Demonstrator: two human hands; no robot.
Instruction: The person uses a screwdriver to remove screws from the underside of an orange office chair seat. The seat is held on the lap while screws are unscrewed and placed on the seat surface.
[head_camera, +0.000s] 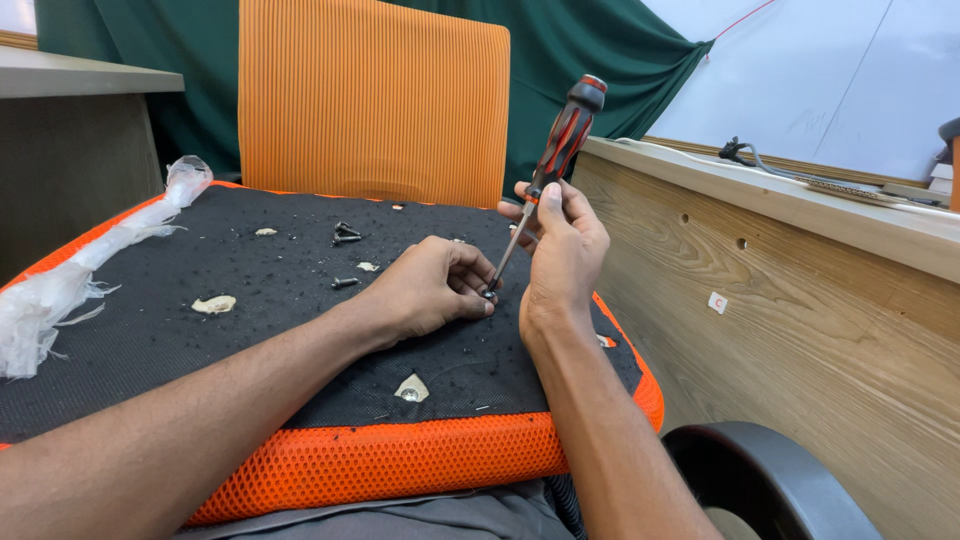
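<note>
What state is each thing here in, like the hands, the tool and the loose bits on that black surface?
Right hand: closed round the screwdriver shaft.
Screwdriver: tilted, tip down at the left fingers.
Left hand: fingers pinched at the tip; the part held there is hidden.
Loose screws: lying free on the black fabric.
White wrapping: torn, lying along the edge.

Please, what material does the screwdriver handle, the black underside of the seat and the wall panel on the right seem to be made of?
Screwdriver handle in the right hand: probably hard plastic with rubbery red and black grip, slightly glossy. Black underside of the seat: thin fabric, matte, with a fine weave and torn holes. Wall panel: wood or wood-look laminate, judging by the printed-looking grain.
</note>
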